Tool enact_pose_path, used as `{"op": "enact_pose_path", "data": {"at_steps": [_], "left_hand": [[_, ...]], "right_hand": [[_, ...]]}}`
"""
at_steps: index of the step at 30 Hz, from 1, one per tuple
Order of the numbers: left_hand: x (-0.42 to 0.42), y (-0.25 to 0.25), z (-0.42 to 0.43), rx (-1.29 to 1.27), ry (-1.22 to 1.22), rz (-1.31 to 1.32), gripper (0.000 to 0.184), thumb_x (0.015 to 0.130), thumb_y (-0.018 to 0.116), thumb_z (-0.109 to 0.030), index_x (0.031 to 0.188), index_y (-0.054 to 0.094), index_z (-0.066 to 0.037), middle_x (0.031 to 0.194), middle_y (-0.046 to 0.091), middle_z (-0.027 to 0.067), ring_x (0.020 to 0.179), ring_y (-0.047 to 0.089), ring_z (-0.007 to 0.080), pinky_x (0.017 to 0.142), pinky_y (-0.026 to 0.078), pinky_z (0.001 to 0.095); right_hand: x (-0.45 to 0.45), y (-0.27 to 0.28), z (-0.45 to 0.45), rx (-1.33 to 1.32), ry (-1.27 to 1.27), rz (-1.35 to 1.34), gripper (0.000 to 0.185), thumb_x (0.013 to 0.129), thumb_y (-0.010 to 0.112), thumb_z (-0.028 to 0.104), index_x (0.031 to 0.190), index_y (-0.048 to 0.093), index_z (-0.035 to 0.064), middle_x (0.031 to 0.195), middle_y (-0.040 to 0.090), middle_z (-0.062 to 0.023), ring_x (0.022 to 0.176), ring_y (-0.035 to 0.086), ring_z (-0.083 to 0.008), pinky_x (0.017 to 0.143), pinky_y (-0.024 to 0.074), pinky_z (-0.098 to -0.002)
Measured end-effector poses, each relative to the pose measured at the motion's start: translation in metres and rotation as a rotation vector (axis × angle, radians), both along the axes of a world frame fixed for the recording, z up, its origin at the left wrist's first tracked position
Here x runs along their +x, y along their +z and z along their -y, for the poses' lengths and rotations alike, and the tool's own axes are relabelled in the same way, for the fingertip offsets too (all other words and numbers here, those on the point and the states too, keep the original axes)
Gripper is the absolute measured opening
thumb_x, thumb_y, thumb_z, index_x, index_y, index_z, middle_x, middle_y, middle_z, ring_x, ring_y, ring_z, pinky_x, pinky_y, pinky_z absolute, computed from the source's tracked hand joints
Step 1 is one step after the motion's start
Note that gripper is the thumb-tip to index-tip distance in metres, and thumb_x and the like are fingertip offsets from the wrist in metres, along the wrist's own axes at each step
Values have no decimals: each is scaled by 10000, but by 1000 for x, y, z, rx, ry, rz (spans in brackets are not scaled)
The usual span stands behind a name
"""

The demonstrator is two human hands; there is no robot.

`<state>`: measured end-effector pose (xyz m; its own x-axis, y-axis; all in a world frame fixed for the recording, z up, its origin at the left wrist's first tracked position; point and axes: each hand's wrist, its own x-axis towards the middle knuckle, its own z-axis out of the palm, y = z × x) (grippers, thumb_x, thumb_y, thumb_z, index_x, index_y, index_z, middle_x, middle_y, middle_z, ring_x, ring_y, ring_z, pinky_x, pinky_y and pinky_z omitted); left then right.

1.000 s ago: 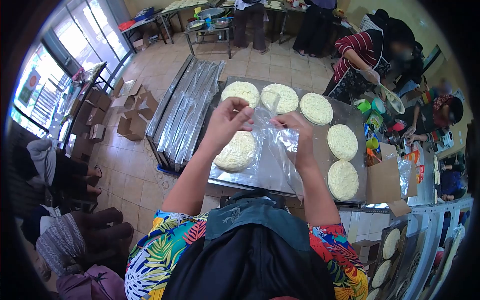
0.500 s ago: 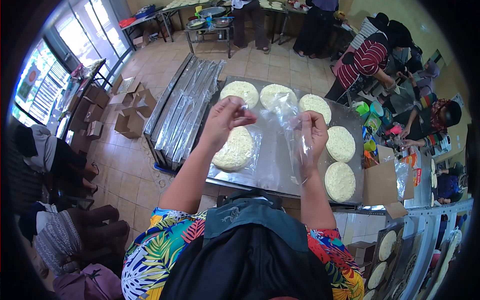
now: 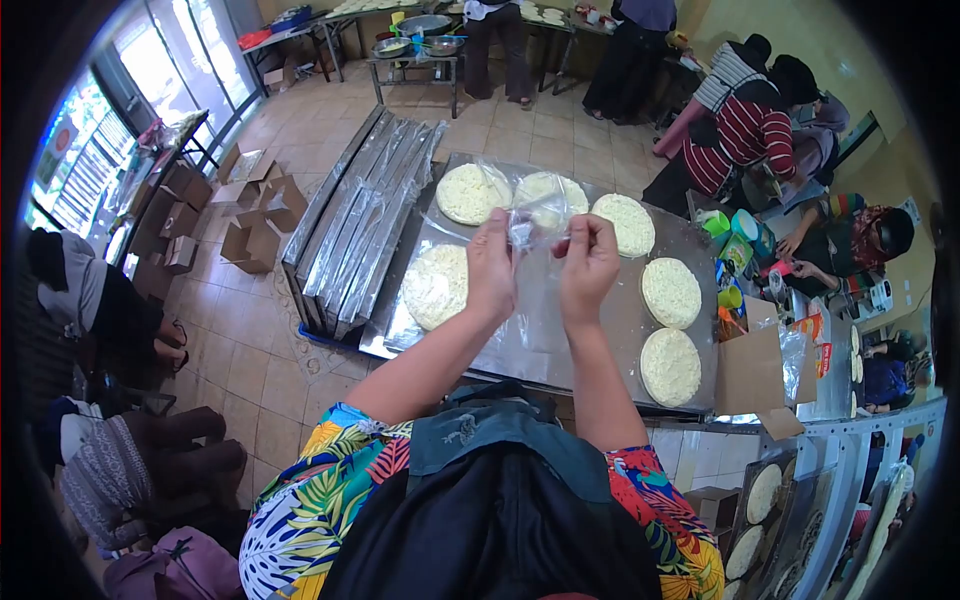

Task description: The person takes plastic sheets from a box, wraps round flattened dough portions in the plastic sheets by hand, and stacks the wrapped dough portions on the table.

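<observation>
Both of my hands are raised over a metal table, gripping a clear plastic bag or sheet (image 3: 541,222) between them. My left hand (image 3: 492,268) pinches its left side, fingers closed. On the right side, my right hand (image 3: 588,268) has its fingertips closed on the film. Behind the plastic is a pale round flatbread with a crumbly topping (image 3: 548,190), partly covered by the film. Another topped flatbread (image 3: 437,287) lies under clear film beside my left forearm. More sit around the tabletop, including one at the upper left (image 3: 473,194) and one at the right (image 3: 671,293).
Stacked metal trays wrapped in plastic (image 3: 360,220) stand left of the metal table (image 3: 610,345). An open cardboard box (image 3: 750,365) adjoins its right edge. A rack with trays (image 3: 765,495) is at lower right. Several people work around the room, one in a striped shirt (image 3: 745,140).
My left hand has moved right and taken hold of the plastic. My right hand has shifted slightly left, and the film that hung from it is now stretched between both hands.
</observation>
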<state>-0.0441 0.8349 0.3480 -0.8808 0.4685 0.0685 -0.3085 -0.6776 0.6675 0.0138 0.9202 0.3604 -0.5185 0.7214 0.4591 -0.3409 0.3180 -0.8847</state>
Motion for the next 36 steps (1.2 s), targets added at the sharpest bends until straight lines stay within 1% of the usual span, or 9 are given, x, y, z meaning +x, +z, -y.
{"op": "enact_pose_path", "data": {"at_steps": [1,5,9,12,20,23,30,32,36], "left_hand": [[2,9,0,-2,77,140,292,978,464,-350,899,554,-84,764,580,21,659,572,126,613,492,283],[-9,-3,5,-78,9,172,335,969,473,-384,759,427,-127,606,412,-17,506,427,68,438,308,207],[-19,-11,2,-152,28,155,307,991,431,-338,784,455,-112,638,450,-6,533,461,92,474,383,225],[-33,-13,9,-57,-112,353,298,1001,403,-324,814,468,-102,687,480,5,572,487,109,530,425,241],[-40,-23,18,-145,105,128,328,994,409,-380,770,422,-141,642,371,-48,530,338,56,473,288,219],[-28,-26,9,-204,160,84,375,979,434,-424,717,396,-159,588,327,-62,497,282,45,426,211,226],[1,-38,4,-320,73,-62,417,983,423,-429,689,425,-133,568,330,-62,494,298,40,442,231,228],[11,-48,-5,-378,100,-66,431,981,430,-427,675,446,-124,558,345,-57,485,324,45,441,250,235],[0,-44,7,-514,40,98,475,932,505,-479,642,464,-104,514,379,-36,424,367,71,373,288,242]], "right_hand": [[-3,2,-3,-110,66,-85,145,969,484,163,895,549,58,762,609,-73,620,612,-171,565,502,-266],[-5,17,-5,-776,162,-134,150,956,516,182,878,516,53,686,553,-17,548,537,-89,483,468,-246],[-9,-7,-32,-695,103,-180,139,951,527,182,886,525,59,635,503,6,491,451,-67,441,414,-242],[-5,-11,-34,-243,63,-95,124,947,534,180,903,533,64,629,472,22,476,386,-54,423,357,-222],[13,-16,3,-844,330,-133,156,932,565,197,928,569,41,675,512,7,578,489,-95,541,419,-219],[9,-51,8,-555,256,31,149,928,566,187,968,586,45,711,548,-9,648,539,-126,607,458,-259],[-7,-59,-31,-804,185,-132,153,930,554,162,993,594,29,798,613,-58,775,579,-120,712,466,-284],[-15,-83,-10,58,23,-23,173,950,528,184,845,567,51,730,569,-27,650,512,-64,578,414,-221],[21,-49,-51,-390,130,250,205,959,487,156,810,570,43,675,503,11,594,432,-53,529,352,-233]]}}
